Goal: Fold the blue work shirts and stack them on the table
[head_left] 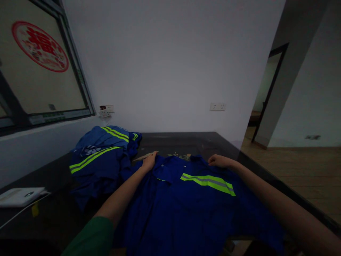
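Observation:
A dark blue work jacket (186, 206) with a yellow-green and grey reflective band lies spread in front of me, its collar end pointing away. My left hand (149, 161) is closed at the jacket's left shoulder, its fingertips bunched on the cloth. Just beyond that hand shows a thin pale strip (141, 157), which I cannot identify. At the right shoulder, my right hand (220, 161) has its thumb and fingers pinched together on the fabric. The jacket's lower part runs down out of view.
A heap of blue reflective-striped clothing (98, 156) sits on the dark table (205, 140) at left. Nearer me is a white device (21, 196) with a white cable. A wall with sockets (217, 106) borders the far side; a window (39, 64) is at left, wooden floor (298, 170) at right.

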